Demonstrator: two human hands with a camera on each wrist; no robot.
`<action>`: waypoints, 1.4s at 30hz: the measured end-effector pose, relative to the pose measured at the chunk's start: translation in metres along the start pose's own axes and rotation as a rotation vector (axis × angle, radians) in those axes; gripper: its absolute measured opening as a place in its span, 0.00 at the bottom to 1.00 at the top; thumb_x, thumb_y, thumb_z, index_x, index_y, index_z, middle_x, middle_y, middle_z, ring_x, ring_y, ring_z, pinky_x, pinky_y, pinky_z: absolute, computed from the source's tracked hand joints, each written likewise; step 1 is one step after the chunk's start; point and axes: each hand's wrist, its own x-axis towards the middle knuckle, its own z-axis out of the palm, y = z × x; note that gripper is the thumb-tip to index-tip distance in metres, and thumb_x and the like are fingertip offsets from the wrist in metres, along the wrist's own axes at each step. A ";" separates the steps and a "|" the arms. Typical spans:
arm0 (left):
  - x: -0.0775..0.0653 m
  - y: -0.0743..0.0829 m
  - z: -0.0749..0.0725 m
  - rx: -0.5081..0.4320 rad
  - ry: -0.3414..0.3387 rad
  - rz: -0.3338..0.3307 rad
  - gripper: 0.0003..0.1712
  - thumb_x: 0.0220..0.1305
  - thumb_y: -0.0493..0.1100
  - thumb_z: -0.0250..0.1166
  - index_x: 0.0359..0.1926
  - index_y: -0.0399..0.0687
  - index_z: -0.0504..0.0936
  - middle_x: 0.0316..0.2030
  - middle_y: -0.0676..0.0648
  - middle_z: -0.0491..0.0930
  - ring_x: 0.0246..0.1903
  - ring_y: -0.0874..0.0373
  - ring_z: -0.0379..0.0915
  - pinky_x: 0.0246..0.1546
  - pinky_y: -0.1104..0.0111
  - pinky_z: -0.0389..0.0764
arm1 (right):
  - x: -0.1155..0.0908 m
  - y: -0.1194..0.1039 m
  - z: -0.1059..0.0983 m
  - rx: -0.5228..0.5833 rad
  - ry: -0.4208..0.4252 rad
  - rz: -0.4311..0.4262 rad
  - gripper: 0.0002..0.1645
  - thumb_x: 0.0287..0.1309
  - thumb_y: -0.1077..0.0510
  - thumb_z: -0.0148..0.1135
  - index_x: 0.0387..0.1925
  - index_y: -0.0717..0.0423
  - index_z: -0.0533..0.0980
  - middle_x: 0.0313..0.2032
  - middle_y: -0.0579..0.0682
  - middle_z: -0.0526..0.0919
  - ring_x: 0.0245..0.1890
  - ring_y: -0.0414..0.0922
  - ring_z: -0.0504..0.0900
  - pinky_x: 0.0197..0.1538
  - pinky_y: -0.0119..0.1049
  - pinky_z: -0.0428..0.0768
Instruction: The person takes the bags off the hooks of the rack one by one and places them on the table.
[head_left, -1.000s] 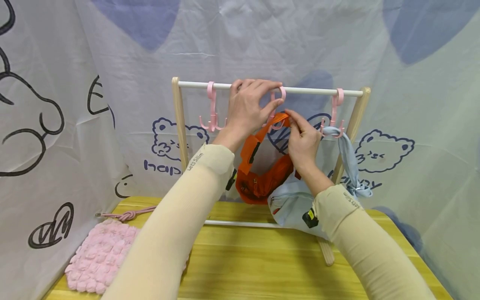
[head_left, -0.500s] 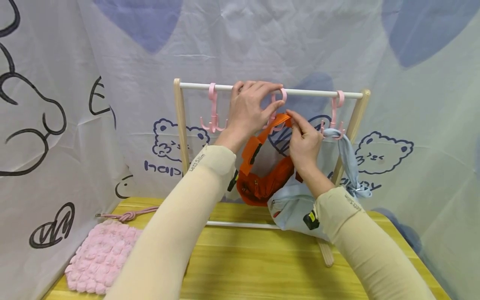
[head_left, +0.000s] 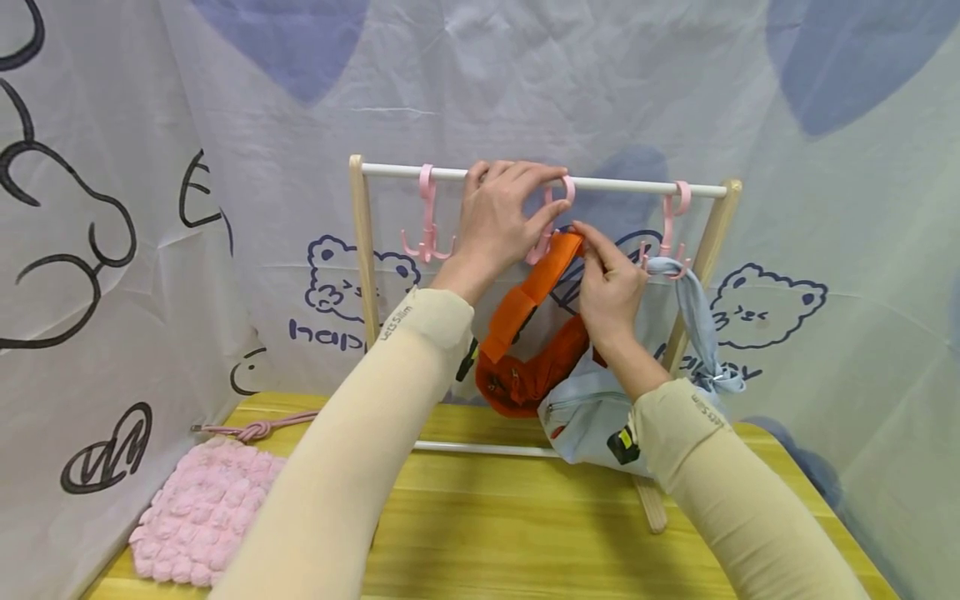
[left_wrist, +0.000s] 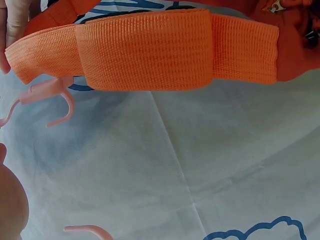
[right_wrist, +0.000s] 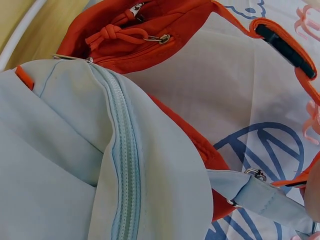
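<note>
Presently: Orange Strap (head_left: 553, 265) Pinched at the Middle Hook (head_left: 538, 250)

The left forearm (head_left: 352, 442) is extended from the near edge of the table (head_left: 480, 517) toward the rack (head_left: 363, 250), with the back of the left hand (head_left: 498, 217) turned upward. The fingers of this hand are bent over the top rail (head_left: 630, 185); the upper curve of the middle hook is gripped between thumb and forefinger.

The right forearm (head_left: 738, 487) is slanted inward from the near right corner of the table. The right hand (head_left: 611, 287) is held lower than the left, its wrist below its fingertips. The upper end of the orange strap is pinched between thumb and forefinger, just beside the prongs of the middle hook. Whether the strap is seated on a prong cannot be told.

The orange bag (head_left: 517, 387) is suspended below its strap, above the far edge of the table, and is partly covered by the light blue bag (head_left: 588, 417). The latter is hung by its strap from the right hook (head_left: 666, 225), near the right post of the rack. The left hook (head_left: 427, 237) is mounted near the left post. A pink textured item (head_left: 202, 508) is laid along the left edge of the table, with a knotted cord (head_left: 258, 430) behind it, near the far left corner.
</note>
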 end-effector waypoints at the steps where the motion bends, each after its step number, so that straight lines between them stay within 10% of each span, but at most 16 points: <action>1: 0.000 0.000 0.000 -0.001 0.001 0.001 0.28 0.71 0.65 0.63 0.67 0.65 0.81 0.62 0.60 0.81 0.63 0.59 0.71 0.73 0.62 0.54 | -0.001 0.000 0.000 0.002 0.001 -0.001 0.16 0.73 0.66 0.59 0.54 0.55 0.87 0.46 0.56 0.91 0.41 0.52 0.90 0.40 0.20 0.77; 21: 0.005 0.000 0.002 0.002 -0.010 -0.006 0.28 0.71 0.65 0.63 0.67 0.66 0.81 0.63 0.60 0.81 0.63 0.59 0.71 0.73 0.63 0.54 | -0.002 -0.003 -0.002 0.065 0.028 -0.032 0.14 0.72 0.71 0.58 0.53 0.67 0.85 0.45 0.63 0.89 0.41 0.59 0.89 0.42 0.17 0.77; 35: 0.000 -0.004 0.000 -0.017 -0.009 0.036 0.26 0.74 0.62 0.62 0.68 0.64 0.81 0.63 0.59 0.80 0.63 0.57 0.71 0.73 0.61 0.55 | -0.011 -0.005 -0.006 0.117 -0.019 -0.008 0.15 0.75 0.64 0.60 0.55 0.55 0.87 0.48 0.52 0.91 0.23 0.33 0.77 0.30 0.21 0.73; 42: -0.002 -0.006 -0.004 -0.014 -0.025 0.083 0.26 0.76 0.59 0.61 0.70 0.61 0.79 0.66 0.57 0.79 0.66 0.57 0.70 0.74 0.61 0.55 | -0.012 -0.008 -0.006 0.190 -0.032 0.002 0.15 0.75 0.64 0.60 0.55 0.57 0.86 0.47 0.54 0.91 0.25 0.32 0.81 0.40 0.23 0.82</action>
